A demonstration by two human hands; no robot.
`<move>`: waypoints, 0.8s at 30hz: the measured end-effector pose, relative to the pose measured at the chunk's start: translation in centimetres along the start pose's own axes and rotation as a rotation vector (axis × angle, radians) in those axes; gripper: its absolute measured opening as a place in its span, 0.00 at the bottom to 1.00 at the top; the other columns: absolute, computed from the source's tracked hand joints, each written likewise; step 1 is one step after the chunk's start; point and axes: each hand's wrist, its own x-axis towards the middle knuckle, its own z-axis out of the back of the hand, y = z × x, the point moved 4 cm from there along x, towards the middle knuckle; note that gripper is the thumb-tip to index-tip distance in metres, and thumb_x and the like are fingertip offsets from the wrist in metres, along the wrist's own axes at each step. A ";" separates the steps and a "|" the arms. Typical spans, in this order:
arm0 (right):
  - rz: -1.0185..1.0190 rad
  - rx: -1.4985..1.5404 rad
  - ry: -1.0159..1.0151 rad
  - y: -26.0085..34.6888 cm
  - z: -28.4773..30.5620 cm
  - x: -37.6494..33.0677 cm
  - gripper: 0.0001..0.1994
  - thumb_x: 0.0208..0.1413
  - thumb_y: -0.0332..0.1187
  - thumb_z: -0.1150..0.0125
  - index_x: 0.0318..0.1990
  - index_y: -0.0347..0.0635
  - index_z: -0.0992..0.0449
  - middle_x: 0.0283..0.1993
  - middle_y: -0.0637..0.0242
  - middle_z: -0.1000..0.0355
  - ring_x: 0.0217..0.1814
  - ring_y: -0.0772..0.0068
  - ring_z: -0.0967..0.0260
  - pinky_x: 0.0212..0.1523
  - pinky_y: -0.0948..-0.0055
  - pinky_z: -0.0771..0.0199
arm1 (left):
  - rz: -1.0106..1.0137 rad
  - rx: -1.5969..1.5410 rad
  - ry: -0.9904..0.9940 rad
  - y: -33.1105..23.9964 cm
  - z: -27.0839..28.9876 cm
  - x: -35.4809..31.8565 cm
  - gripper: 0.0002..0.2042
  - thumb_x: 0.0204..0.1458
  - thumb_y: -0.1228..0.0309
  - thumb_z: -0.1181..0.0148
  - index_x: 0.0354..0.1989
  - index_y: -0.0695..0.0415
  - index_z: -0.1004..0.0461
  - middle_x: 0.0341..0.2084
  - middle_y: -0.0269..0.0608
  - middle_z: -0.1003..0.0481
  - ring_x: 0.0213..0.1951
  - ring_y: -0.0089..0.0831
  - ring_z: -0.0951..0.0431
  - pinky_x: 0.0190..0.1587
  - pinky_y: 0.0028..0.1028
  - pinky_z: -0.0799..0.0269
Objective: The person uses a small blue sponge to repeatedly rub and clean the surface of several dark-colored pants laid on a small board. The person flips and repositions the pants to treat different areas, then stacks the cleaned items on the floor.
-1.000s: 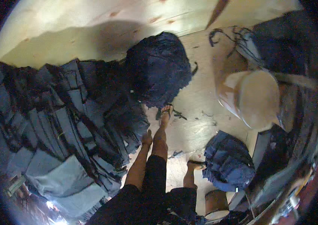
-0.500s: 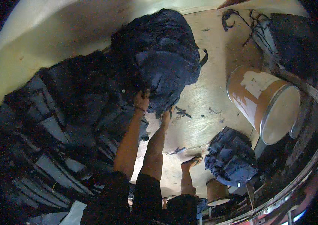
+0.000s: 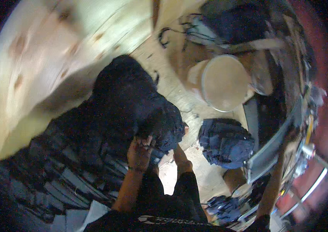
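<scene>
A large heap of dark cloth bundles point(image 3: 123, 87) lies ahead of me, against a pale wooden wall. My left hand point(image 3: 140, 152) is at the near side of the heap, its fingers curled into a dark cloth bundle point(image 3: 166, 123). My right forearm point(image 3: 271, 187) reaches out to the right, away from the heap. My right hand point(image 3: 285, 149) is blurred beside the clutter at the right edge, and its fingers cannot be made out. A separate stack of folded navy cloth point(image 3: 226, 143) sits on the floor between my arms.
A brown drum with a round lid and metal rim point(image 3: 226, 83) stands beyond the navy stack. Grey flat pieces point(image 3: 65, 189) lie among dark cloth at the left. Dark cords point(image 3: 189, 29) lie at the back. A curved grey panel point(image 3: 274, 145) and more clutter line the right side.
The view has swung right. My right hand has left the cloth heap and moved far to the right. My left hand stays at the heap, whose near bundle has come toward me.
</scene>
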 end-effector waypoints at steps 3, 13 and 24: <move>-0.294 0.026 0.132 0.3 -0.6 -0.5 0.25 0.77 0.51 0.48 0.69 0.45 0.22 0.66 0.50 0.21 0.64 0.43 0.22 0.61 0.53 0.22 | 0.068 -0.118 0.184 5.3 -8.6 -5.1 0.13 0.73 0.63 0.46 0.35 0.52 0.22 0.33 0.39 0.19 0.57 0.41 0.19 0.77 0.55 0.38; -0.268 0.190 0.008 5.9 5.2 1.3 0.17 0.68 0.39 0.37 0.58 0.41 0.19 0.57 0.53 0.20 0.55 0.44 0.24 0.58 0.49 0.28 | 0.041 0.133 0.468 25.3 -27.6 6.0 0.17 0.76 0.61 0.57 0.58 0.58 0.25 0.74 0.54 0.33 0.74 0.49 0.31 0.76 0.58 0.38; -0.350 0.357 0.119 5.5 5.5 1.3 0.18 0.64 0.39 0.31 0.60 0.49 0.19 0.61 0.57 0.22 0.56 0.48 0.26 0.58 0.50 0.31 | -0.456 2.220 -0.015 28.1 -26.9 23.8 0.28 0.66 0.41 0.43 0.64 0.47 0.27 0.60 0.44 0.21 0.61 0.51 0.22 0.58 0.58 0.24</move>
